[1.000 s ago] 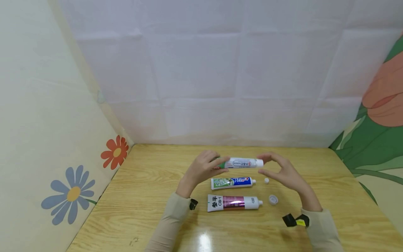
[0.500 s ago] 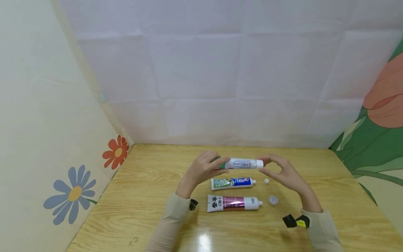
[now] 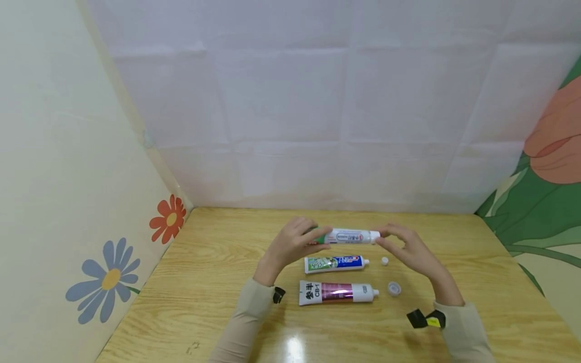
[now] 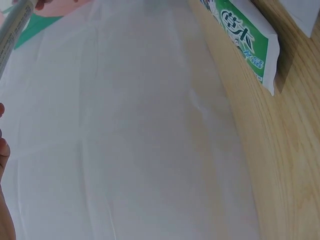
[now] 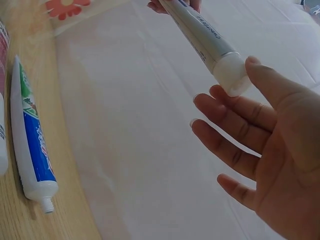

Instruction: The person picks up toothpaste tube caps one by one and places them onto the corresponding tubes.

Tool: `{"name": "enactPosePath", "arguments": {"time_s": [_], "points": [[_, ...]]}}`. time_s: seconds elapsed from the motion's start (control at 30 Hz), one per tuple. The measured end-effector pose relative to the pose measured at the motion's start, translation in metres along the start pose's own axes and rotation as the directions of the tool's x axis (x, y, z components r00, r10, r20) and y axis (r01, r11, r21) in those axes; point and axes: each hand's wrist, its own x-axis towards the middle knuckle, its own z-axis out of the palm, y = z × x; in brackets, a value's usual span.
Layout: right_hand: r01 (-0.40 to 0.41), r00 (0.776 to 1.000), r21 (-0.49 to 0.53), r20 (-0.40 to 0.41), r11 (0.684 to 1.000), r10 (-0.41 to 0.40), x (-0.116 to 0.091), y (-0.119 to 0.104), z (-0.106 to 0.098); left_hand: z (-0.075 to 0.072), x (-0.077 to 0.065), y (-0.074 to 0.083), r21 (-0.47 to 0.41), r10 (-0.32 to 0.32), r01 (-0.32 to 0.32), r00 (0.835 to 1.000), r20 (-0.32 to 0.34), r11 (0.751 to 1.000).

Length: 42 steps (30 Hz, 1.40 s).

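Observation:
My left hand (image 3: 292, 244) grips the crimped end of a white and green toothpaste tube (image 3: 347, 236), held level over the table. At its other end, the thumb and index finger of my right hand (image 3: 410, 252) pinch the white cap (image 5: 231, 74); the remaining fingers fan out below in the right wrist view. Beneath lies a green and blue toothpaste tube (image 3: 333, 263) with its nozzle bare. Nearer the front is a white and pink toothpaste tube (image 3: 337, 292), also uncapped. In the left wrist view only part of the left hand (image 4: 4, 150) shows, at the edge.
A small white cap (image 3: 385, 261) lies right of the green and blue tube. A wider round cap (image 3: 394, 288) sits right of the pink one. The wooden table (image 3: 204, 262) meets a white cloth backdrop (image 3: 281, 111) behind and a flower-printed panel (image 3: 106, 280) at left.
My right thumb and index finger have closed in on the cap of the held tube. The left hand and the tubes on the table stay where they were.

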Motion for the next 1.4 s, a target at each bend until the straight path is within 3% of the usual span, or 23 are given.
{"name": "enactPosePath", "arguments": {"time_s": [0.2,0.53,0.77,1.0,1.4], "points": [[-0.025,1.0,-0.001,0.012,1.0,0.025,0.0,0.0,0.0,-0.001,0.0,0.001,0.005,-0.005,0.005,1.0,0.014,1.0],[0.038,0.999,-0.018,0.015,0.999,-0.038,0.002,-0.016,-0.002,-0.003,0.002,0.003,0.01,-0.005,0.005,1.0,0.018,1.0],[0.014,1.0,-0.038,0.012,0.999,-0.013,0.001,-0.007,-0.001,-0.004,0.003,0.003,0.014,-0.004,0.004,1.0,0.016,1.0],[-0.021,0.999,0.074,0.038,0.997,0.019,-0.002,-0.001,0.001,-0.004,0.003,0.003,0.015,-0.007,0.007,1.0,0.01,1.0],[0.035,0.998,0.1,-0.047,0.994,-0.03,0.0,-0.005,0.0,-0.003,0.004,0.001,0.015,-0.003,0.003,1.0,0.001,1.0]]}}
